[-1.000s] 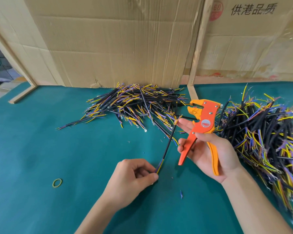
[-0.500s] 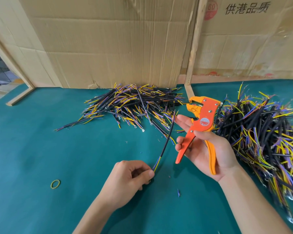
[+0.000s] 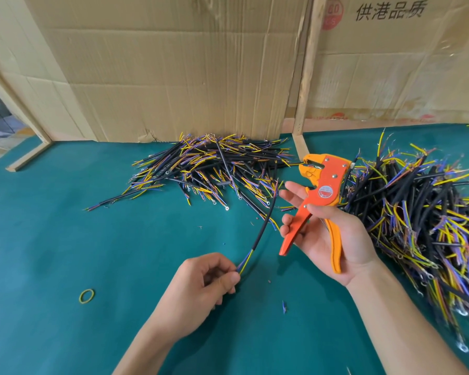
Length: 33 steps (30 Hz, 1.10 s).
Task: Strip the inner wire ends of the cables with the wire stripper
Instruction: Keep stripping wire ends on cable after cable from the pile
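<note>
My left hand [image 3: 201, 282] sits low near the bench's [image 3: 65, 239] front edge, knuckles up, thumb and forefinger pinching the coloured inner wires of one black cable [image 3: 263, 226], which slants up and away toward the far edge. My right hand [image 3: 333, 234] is palm-up just beside it, fingers loosely curled round the orange wire stripper [image 3: 321, 193], its handles spread, its head pointing at the far edge. Cable piles lie at the far edge [image 3: 214, 166] and right edge [image 3: 417, 212].

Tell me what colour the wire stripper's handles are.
Orange, on the wire stripper in the right hand; head view.
</note>
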Each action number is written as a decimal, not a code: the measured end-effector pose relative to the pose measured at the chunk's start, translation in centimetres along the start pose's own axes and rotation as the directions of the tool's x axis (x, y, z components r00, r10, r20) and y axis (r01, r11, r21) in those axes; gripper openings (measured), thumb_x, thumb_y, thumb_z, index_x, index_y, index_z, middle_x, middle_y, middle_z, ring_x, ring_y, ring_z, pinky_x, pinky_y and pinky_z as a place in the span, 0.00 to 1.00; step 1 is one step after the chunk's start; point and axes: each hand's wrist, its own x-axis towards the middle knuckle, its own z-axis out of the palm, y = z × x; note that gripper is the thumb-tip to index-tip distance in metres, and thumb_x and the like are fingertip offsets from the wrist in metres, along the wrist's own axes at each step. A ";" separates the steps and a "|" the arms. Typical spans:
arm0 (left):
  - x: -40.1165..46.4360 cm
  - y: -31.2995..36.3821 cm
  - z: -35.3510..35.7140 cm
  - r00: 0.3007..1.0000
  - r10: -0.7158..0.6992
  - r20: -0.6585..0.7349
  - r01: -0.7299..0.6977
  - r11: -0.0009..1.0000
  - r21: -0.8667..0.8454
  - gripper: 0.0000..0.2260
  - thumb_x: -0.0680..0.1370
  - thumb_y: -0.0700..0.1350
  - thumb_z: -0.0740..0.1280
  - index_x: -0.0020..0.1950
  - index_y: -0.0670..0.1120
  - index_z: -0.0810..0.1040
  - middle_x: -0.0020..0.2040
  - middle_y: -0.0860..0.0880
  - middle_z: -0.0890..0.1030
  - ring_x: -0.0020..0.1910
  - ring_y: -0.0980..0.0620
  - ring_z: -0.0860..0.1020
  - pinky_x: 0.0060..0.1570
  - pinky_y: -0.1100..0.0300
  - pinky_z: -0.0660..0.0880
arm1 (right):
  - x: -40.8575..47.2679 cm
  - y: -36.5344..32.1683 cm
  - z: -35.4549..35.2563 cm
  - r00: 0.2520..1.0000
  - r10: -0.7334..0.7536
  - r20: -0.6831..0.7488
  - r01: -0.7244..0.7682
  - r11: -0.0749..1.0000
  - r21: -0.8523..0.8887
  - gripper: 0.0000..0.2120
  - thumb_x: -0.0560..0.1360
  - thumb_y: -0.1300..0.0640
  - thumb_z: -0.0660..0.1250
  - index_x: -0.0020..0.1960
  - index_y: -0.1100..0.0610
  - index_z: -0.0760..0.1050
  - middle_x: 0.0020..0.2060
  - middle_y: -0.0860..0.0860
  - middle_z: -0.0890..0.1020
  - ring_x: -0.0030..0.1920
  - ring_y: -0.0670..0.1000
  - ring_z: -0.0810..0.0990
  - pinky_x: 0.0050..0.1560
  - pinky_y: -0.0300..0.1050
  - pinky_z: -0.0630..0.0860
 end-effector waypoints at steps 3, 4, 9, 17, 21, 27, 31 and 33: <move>-0.1 0.0 0.1 1.000 0.004 -0.003 -0.003 1.000 0.017 0.09 0.79 0.40 0.71 0.44 0.54 0.81 0.35 0.50 0.83 0.29 0.56 0.74 0.32 0.64 0.72 | 0.0 -0.1 0.2 1.000 -0.001 -0.012 0.001 1.000 -0.018 0.28 0.72 0.60 0.67 0.72 0.63 0.73 0.69 0.59 0.77 0.44 0.56 0.81 0.47 0.50 0.81; -0.1 0.1 0.1 1.000 0.004 -0.002 -0.004 1.000 0.017 0.09 0.79 0.40 0.71 0.44 0.54 0.81 0.35 0.50 0.83 0.30 0.57 0.74 0.32 0.65 0.72 | -0.1 0.0 0.3 1.000 0.004 -0.013 -0.004 1.000 -0.020 0.28 0.72 0.60 0.67 0.72 0.64 0.73 0.70 0.59 0.77 0.43 0.56 0.82 0.47 0.50 0.81; -0.2 0.6 -0.2 0.999 -0.024 0.043 0.026 0.999 -0.043 0.01 0.74 0.47 0.71 0.44 0.52 0.83 0.36 0.49 0.83 0.30 0.57 0.75 0.31 0.67 0.71 | -0.2 0.2 0.6 0.999 0.036 0.007 -0.036 0.998 -0.048 0.28 0.73 0.59 0.67 0.72 0.65 0.72 0.69 0.59 0.78 0.44 0.56 0.81 0.48 0.50 0.81; 2.8 3.1 -2.0 0.972 0.208 -0.105 -0.147 0.897 0.417 0.09 0.78 0.55 0.69 0.42 0.52 0.81 0.33 0.57 0.78 0.30 0.59 0.73 0.35 0.67 0.70 | 0.2 2.0 2.4 0.993 0.117 -0.016 -0.116 0.993 0.035 0.25 0.69 0.60 0.72 0.65 0.67 0.76 0.53 0.66 0.82 0.46 0.60 0.84 0.48 0.52 0.82; 5.9 5.6 -0.4 0.994 0.096 -0.051 -0.096 0.995 0.004 0.06 0.83 0.42 0.64 0.55 0.47 0.81 0.48 0.53 0.87 0.45 0.52 0.84 0.52 0.49 0.81 | 0.1 3.5 3.4 0.987 0.160 -0.025 -0.160 0.987 -0.006 0.16 0.68 0.62 0.73 0.55 0.64 0.83 0.48 0.65 0.83 0.45 0.62 0.85 0.47 0.54 0.83; 6.3 3.7 0.0 0.998 0.061 -0.034 -0.066 0.983 -0.170 0.09 0.82 0.41 0.67 0.55 0.50 0.86 0.38 0.50 0.83 0.34 0.54 0.72 0.32 0.63 0.69 | 0.5 3.0 3.0 0.989 0.123 -0.087 -0.128 0.990 -0.055 0.21 0.70 0.60 0.71 0.61 0.66 0.78 0.51 0.66 0.83 0.46 0.62 0.85 0.47 0.54 0.83; 5.9 2.4 0.1 0.983 0.114 -0.143 -0.122 0.991 -0.049 0.08 0.80 0.39 0.69 0.51 0.49 0.87 0.34 0.54 0.83 0.27 0.62 0.71 0.32 0.72 0.66 | 0.6 2.6 2.7 0.990 0.105 -0.097 -0.108 0.994 -0.025 0.25 0.68 0.61 0.72 0.64 0.67 0.75 0.58 0.69 0.82 0.50 0.62 0.85 0.51 0.53 0.83; 5.7 1.8 -0.1 0.981 0.111 -0.159 -0.121 0.991 -0.050 0.08 0.79 0.39 0.70 0.47 0.49 0.86 0.33 0.52 0.82 0.28 0.61 0.71 0.33 0.72 0.67 | 0.4 2.8 2.8 0.992 0.092 -0.092 -0.095 0.995 -0.031 0.26 0.68 0.61 0.72 0.65 0.67 0.73 0.59 0.70 0.81 0.53 0.63 0.85 0.52 0.53 0.83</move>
